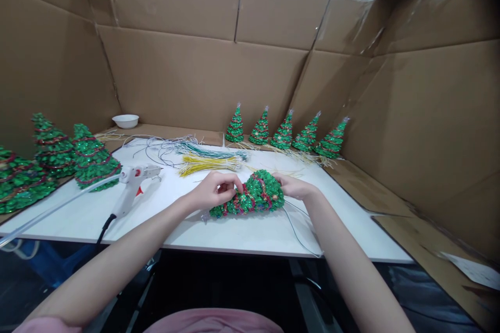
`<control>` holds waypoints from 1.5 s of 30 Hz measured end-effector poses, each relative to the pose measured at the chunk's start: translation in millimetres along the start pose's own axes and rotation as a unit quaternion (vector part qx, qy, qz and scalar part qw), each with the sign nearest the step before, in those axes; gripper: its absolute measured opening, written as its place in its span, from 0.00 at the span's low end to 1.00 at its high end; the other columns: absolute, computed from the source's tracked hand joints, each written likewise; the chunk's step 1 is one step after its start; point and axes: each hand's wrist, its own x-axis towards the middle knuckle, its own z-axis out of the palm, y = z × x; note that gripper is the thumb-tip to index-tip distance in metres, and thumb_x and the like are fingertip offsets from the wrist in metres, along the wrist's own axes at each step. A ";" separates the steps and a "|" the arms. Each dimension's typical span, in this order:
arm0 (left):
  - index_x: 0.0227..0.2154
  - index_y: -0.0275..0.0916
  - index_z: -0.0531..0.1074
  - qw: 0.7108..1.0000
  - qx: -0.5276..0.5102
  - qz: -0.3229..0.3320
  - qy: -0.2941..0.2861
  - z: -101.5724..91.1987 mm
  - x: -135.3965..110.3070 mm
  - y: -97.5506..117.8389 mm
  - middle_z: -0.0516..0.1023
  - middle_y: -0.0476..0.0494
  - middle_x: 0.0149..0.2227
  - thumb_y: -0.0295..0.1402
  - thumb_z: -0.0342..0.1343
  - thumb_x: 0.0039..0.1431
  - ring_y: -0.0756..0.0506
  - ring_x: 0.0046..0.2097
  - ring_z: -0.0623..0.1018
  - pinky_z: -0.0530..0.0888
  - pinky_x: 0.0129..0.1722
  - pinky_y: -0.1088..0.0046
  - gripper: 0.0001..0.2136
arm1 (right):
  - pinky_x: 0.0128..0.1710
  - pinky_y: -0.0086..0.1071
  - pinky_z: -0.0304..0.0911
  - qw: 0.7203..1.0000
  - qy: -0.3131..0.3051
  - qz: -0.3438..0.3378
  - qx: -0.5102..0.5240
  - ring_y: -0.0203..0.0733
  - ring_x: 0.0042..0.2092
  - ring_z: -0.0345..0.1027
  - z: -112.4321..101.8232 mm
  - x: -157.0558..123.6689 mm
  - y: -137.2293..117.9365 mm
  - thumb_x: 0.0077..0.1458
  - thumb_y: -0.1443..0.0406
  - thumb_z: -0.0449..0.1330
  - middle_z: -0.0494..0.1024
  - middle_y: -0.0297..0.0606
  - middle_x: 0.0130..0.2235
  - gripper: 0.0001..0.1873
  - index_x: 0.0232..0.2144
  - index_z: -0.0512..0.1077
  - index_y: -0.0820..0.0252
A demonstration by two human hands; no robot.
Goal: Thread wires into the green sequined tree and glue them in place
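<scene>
A small green tinsel Christmas tree (269,195) with red garland lies on its side, its star tip to the left and its wide base to the right. My right hand (291,186) grips the base, its fingertips hidden behind it. Bent at the fingers, my left hand (214,190) pinches at the garland on the tree's upper side; what lies between the fingertips is too small to make out. A thin grey wire (294,229) runs from the base across the white table (344,229) beneath my right forearm.
A white hot glue gun (130,187) with a long glue stick stands at left, near larger green trees (96,158). Bundles of yellow wires (211,164) and green wires (213,152) lie beyond my hands. Several small trees (283,132) line the back, near cardboard walls (175,73). A white bowl (125,121) sits back left.
</scene>
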 end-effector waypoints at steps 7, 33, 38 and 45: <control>0.30 0.35 0.73 1.000 0.002 -0.002 0.000 -0.2 0.0 1.6 0.64 0.55 0.18 0.24 0.50 0.52 0.54 0.22 0.62 0.65 0.30 0.77 0.07 | 0.51 0.44 0.64 1.000 -0.005 -0.003 -0.003 0.50 0.47 0.71 -0.1 0.6 -0.1 0.43 0.57 0.66 0.79 0.43 0.44 0.20 0.37 0.76 0.64; 0.32 0.35 0.73 1.000 -0.004 -0.012 -0.026 -1.2 -0.5 2.3 0.65 0.54 0.21 0.23 0.50 0.54 0.53 0.23 0.65 0.62 0.26 0.79 0.07 | 0.52 0.44 0.63 1.000 -0.004 0.005 -0.014 0.52 0.50 0.69 -0.7 0.7 0.7 0.43 0.55 0.66 0.78 0.42 0.46 0.25 0.43 0.75 0.62; 0.32 0.36 0.72 1.000 -0.001 -0.015 -0.026 -0.8 -0.4 1.3 0.65 0.54 0.21 0.23 0.50 0.54 0.53 0.24 0.65 0.61 0.26 0.79 0.07 | 0.52 0.44 0.63 1.000 -0.005 0.002 -0.012 0.52 0.48 0.70 -1.0 0.5 0.4 0.42 0.54 0.67 0.78 0.42 0.45 0.25 0.40 0.76 0.63; 0.32 0.35 0.72 1.000 0.000 -0.015 -0.026 -1.2 -0.3 2.2 0.65 0.53 0.21 0.23 0.50 0.54 0.53 0.24 0.65 0.61 0.25 0.79 0.07 | 0.53 0.44 0.62 1.000 -0.009 -0.010 -0.002 0.51 0.47 0.70 -0.6 0.0 -1.9 0.40 0.53 0.68 0.78 0.41 0.43 0.23 0.36 0.76 0.62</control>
